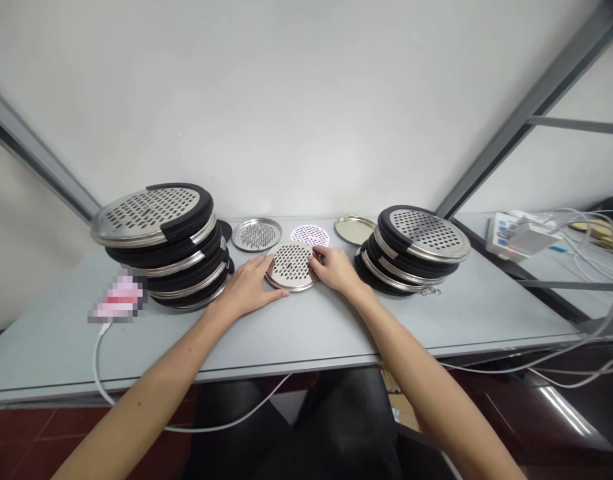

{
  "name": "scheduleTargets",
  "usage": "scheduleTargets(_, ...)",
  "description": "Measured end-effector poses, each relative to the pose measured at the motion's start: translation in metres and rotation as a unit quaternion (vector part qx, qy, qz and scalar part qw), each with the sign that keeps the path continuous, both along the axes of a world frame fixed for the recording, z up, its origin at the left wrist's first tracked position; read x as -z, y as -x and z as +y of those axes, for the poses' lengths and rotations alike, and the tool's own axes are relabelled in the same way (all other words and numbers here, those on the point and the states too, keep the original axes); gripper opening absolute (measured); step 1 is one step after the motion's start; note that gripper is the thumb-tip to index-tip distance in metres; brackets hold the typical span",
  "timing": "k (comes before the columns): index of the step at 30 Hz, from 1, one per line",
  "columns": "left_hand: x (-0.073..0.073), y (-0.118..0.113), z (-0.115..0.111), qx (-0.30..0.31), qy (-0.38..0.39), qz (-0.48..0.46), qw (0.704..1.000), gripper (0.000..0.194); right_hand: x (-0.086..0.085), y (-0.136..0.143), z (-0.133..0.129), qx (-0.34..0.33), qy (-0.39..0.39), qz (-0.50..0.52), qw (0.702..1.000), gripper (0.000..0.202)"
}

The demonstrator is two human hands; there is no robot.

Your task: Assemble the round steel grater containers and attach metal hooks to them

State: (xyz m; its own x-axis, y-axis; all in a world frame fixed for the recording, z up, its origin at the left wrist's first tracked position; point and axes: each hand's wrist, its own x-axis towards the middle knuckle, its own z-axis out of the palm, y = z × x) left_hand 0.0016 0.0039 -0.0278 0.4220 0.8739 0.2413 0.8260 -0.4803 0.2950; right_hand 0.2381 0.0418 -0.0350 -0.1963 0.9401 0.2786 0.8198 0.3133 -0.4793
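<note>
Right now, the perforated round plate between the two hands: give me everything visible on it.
The perforated round plate has a pale, metallic-looking face with rows of small dark slots, and a shiny rim along its near edge. It lies roughly flat on the gray table, in front of the pinkish perforated disc. The left hand has fingers at its left edge, thumb beside the near rim; the right hand has fingers at its right edge. Its underside is hidden.
</note>
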Motion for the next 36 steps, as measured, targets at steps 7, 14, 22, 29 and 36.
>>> scheduleTargets(7, 0.0078, 0.0028, 0.0019, 0.013, -0.002, 0.011, 1.000, 0.083, 0.0017, 0.0009, 0.0025, -0.023, -0.020, -0.003, 1.000, 0.020)
scheduleTargets(14, 0.0109, 0.0041, 0.0044, 0.017, 0.004, -0.009, 1.000, 0.080, 0.0012, 0.0038, 0.0020, -0.079, -0.039, -0.001, 0.996, 0.016)
scheduleTargets(22, 0.0091, 0.0039, 0.0039, 0.017, -0.001, 0.025, 1.000, 0.080, 0.0017, 0.0041, 0.0027, -0.094, -0.047, 0.002, 0.994, 0.016)
scheduleTargets(29, 0.0062, 0.0007, 0.0006, 0.029, -0.007, 0.007, 1.000, 0.078, -0.0013, 0.0029, 0.0010, -0.036, -0.043, 0.011, 0.998, 0.024)
scheduleTargets(36, 0.0053, 0.0011, 0.0004, 0.041, -0.004, -0.013, 0.999, 0.078, -0.0065, 0.0022, -0.0036, 0.004, -0.033, 0.035, 0.999, 0.029)
